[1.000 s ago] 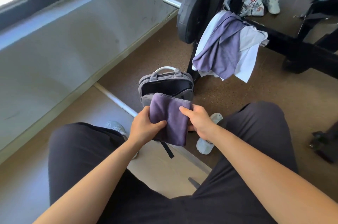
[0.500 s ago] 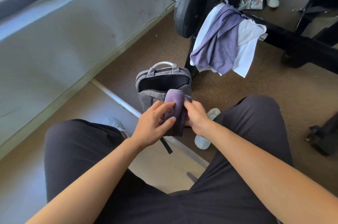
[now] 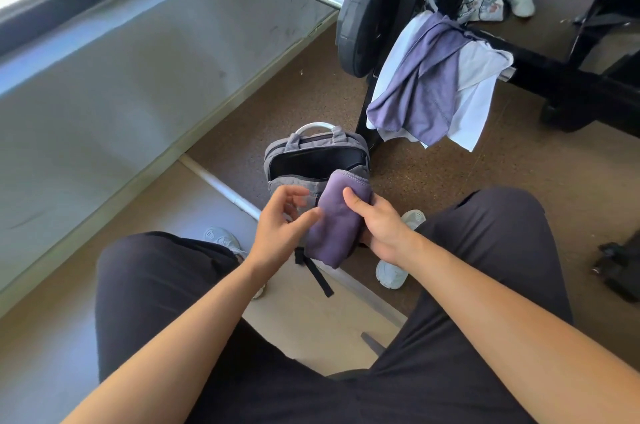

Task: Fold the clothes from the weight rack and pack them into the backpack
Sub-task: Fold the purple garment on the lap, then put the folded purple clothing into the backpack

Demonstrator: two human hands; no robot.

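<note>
Black trousers [image 3: 156, 285]: worn by a seated person, knees apart.

Right hand [image 3: 381, 229]: thumb laid over the folded purple garment [image 3: 334, 219], fingers curled beneath, gripping it.

Left hand [image 3: 280, 226]: held nothing, fingers loose and spread. Thumb tip sat just beside the garment's edge; contact could not be told.

Folded purple garment: one compact bundle, held above the floor between the knees, far end over the front wall of the backpack [image 3: 292, 184].

Backpack, grey: upright on the brown floor [image 3: 450, 181], main compartment unzipped and gaping, pale handle on the far side.

White shoes, two: left shoe [image 3: 221, 240] and right shoe [image 3: 391, 273], either side of the backpack.

Weight rack [image 3: 554, 77], black: just behind the backpack. A purple shirt [image 3: 422, 84] and a white garment [image 3: 474, 94] hung unfolded over its bar.

Weight plate [image 3: 363, 15], black: on the rack's wall side.
</note>
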